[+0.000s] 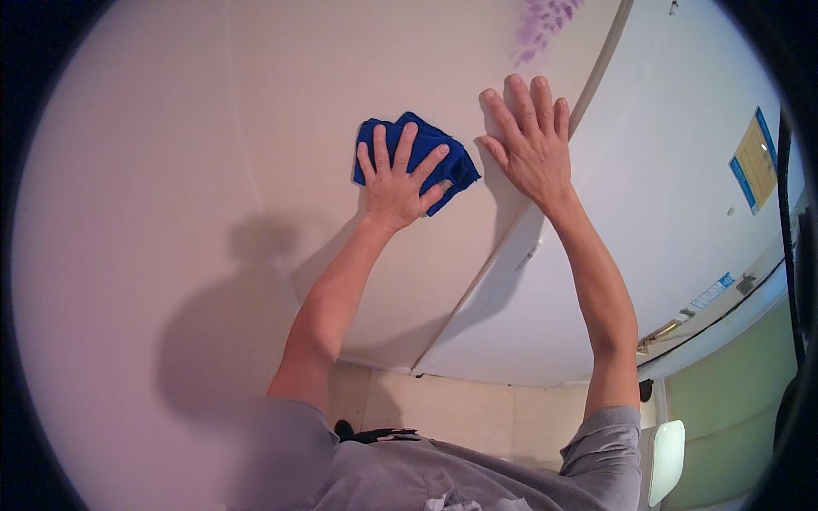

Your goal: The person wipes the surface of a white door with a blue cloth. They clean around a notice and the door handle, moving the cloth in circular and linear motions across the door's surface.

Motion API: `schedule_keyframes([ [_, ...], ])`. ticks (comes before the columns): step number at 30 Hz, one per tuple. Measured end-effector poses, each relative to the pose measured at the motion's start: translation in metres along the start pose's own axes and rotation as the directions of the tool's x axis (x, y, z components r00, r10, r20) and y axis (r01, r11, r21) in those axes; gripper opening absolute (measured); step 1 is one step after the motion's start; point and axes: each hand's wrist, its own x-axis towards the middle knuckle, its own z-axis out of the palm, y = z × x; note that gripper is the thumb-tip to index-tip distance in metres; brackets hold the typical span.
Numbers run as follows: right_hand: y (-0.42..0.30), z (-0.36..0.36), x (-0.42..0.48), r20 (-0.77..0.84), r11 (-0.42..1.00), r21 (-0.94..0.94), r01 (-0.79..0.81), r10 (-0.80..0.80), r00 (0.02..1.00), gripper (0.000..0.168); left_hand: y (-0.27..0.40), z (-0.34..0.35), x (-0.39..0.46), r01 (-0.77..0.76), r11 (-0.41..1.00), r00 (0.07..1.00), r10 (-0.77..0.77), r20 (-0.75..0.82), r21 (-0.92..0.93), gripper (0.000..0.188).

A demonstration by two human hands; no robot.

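Fingers spread, my left hand [397,185] presses a folded dark blue cloth [418,150] flat against the pale wall panel [307,96]. The cloth sticks out past my fingertips and on the thumb side. My right hand [537,137] lies to the right of the cloth, its palm on the panel near the long raised edge strip, with nothing held in it. Just above my right fingertips is a purple petal-like pattern [543,29] on the panel.
A white door-like panel [639,160] adjoins on the right, with a blue-and-yellow notice [754,160], a blue-and-white label [712,290] and a metal latch [661,335]. Tiled floor [473,409] lies below. A white rounded object [666,463] stands at lower right, beside a green surface.
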Motion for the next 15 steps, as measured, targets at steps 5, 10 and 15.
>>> schedule_keyframes([
  [5,0.023,-0.002,-0.005,0.03,0.999,-0.004,-0.032,0.032,0.999,0.07,0.002,0.004,-0.001,0.038,0.998,0.999,-0.037,-0.031,0.04,0.071],
  [10,0.055,-0.007,-0.019,-0.002,0.999,-0.013,-0.05,0.05,0.999,0.068,0.011,0.009,0.006,0.123,0.992,0.991,-0.123,-0.057,-0.005,0.074],
  [15,0.057,-0.003,-0.015,-0.035,0.998,-0.031,-0.049,0.047,0.998,0.067,0.0,0.01,0.002,0.233,0.972,0.969,-0.234,-0.08,-0.017,0.074],
])
